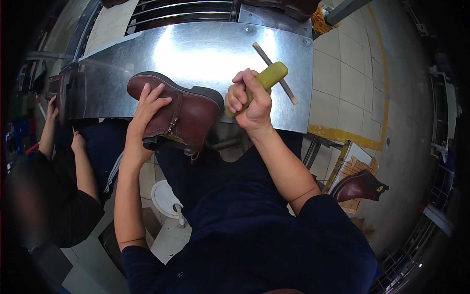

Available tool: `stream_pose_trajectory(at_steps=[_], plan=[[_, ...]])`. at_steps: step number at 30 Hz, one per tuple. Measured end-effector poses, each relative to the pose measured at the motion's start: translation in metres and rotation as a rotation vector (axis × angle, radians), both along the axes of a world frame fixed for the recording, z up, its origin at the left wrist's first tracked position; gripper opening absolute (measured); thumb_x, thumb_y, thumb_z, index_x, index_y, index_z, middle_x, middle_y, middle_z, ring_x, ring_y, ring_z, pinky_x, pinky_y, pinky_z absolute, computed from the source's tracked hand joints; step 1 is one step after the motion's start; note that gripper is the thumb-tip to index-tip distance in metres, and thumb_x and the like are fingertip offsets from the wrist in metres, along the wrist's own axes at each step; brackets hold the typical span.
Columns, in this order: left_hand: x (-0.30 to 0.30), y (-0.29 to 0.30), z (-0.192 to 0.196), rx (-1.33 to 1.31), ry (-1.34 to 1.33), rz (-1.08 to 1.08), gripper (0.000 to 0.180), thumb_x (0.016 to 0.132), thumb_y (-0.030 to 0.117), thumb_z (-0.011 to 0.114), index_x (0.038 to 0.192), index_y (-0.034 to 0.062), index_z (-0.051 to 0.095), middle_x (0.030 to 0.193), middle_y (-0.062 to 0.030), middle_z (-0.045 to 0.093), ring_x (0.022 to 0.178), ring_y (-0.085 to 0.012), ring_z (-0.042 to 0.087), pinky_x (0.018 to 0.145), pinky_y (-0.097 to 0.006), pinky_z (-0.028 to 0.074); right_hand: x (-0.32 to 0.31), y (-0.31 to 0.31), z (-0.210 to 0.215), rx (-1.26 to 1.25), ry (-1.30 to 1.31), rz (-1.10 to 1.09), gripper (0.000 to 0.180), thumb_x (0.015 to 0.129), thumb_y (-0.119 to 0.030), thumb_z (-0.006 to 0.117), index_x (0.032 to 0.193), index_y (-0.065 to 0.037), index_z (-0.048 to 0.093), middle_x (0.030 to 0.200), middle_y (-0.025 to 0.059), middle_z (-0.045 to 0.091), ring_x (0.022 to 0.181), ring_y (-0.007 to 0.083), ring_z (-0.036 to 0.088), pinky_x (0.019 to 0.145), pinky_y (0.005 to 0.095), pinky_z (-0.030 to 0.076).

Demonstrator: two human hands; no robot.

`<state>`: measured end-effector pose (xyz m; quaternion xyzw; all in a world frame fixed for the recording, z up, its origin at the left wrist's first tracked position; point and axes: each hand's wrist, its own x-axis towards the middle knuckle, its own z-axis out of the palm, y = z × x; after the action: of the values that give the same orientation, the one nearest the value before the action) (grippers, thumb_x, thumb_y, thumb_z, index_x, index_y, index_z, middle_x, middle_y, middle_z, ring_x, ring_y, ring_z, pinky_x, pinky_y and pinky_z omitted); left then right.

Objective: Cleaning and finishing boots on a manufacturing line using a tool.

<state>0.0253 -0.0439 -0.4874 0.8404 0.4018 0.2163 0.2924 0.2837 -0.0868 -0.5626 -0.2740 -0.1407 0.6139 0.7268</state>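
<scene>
A brown leather ankle boot [198, 115] with a dark sole and a side zipper lies on its side at the near edge of the metal table [112, 66], its opening toward me. My left hand [139, 117] holds it by the upper, fingers spread across the leather and thumb out of sight. To the right of the heel, my right hand [252, 100] is wrapped round an olive-yellow bar [273, 74] with rounded ends. The bar is apart from the boot. Beyond that fist a thin, dark-and-light stick [289, 92] lies slantwise on the table.
At the left sits a co-worker [73, 196], hands near another brown shoe [59, 93]. A rack of metal bars [183, 12] runs along the table's far side. Another brown boot [356, 187] rests on a cardboard-covered stand at the lower right. A white round lid [164, 196] is low by my left leg.
</scene>
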Motion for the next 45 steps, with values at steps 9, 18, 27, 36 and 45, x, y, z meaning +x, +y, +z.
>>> stream_pose_trajectory(at_steps=[9,18,27,36,45], plan=[[-0.015,-0.005,-0.009,0.008,-0.050,-0.014,0.053,0.076,0.003,0.080,0.126,0.0102,0.067,0.155,-0.0115,0.053,0.155,-0.0398,0.031,0.122,-0.050,0.033,-0.025,0.022,0.015,-0.085,-0.051,0.022,0.029,0.104,-0.028,0.060,0.086,-0.006,0.056,0.054,-0.0026,0.037,0.041,0.0105,0.037,0.040,0.0266,0.031],[-0.039,-0.015,-0.033,0.012,-0.126,-0.083,0.062,0.073,0.002,0.081,0.132,0.0142,0.066,0.158,-0.0093,0.048,0.158,-0.0387,0.023,0.126,-0.063,0.015,-0.056,0.046,0.043,-0.103,-0.268,0.137,0.025,0.101,-0.022,0.066,0.086,-0.005,0.056,0.054,-0.0028,0.038,0.041,0.0087,0.036,0.040,0.0250,0.030],[-0.043,-0.027,-0.035,0.008,-0.175,-0.051,0.070,0.070,-0.009,0.076,0.133,0.0189,0.064,0.161,-0.0035,0.043,0.158,-0.0364,0.022,0.124,-0.068,0.021,-0.098,0.073,0.052,-0.190,-0.664,0.285,0.023,0.093,-0.021,0.077,0.089,-0.006,0.060,0.056,-0.0050,0.045,0.041,0.0054,0.037,0.038,0.0239,0.027],[-0.045,-0.032,-0.032,0.065,-0.091,-0.024,0.071,0.069,0.001,0.079,0.135,0.0195,0.064,0.161,-0.0046,0.045,0.158,-0.0363,0.023,0.125,-0.061,0.024,-0.087,0.103,0.034,-0.119,-0.629,0.217,0.026,0.095,-0.026,0.076,0.088,-0.005,0.063,0.053,-0.0060,0.046,0.039,0.0049,0.041,0.036,0.0228,0.030],[0.012,-0.065,-0.018,0.212,0.068,0.195,0.071,0.069,0.024,0.090,0.130,0.0101,0.056,0.119,-0.0125,0.062,0.114,-0.0333,0.062,0.108,-0.057,0.043,-0.014,0.158,-0.047,-0.111,-0.638,0.060,0.023,0.096,-0.028,0.076,0.094,-0.012,0.060,0.057,-0.0041,0.039,0.042,0.0097,0.040,0.039,0.0284,0.034]])
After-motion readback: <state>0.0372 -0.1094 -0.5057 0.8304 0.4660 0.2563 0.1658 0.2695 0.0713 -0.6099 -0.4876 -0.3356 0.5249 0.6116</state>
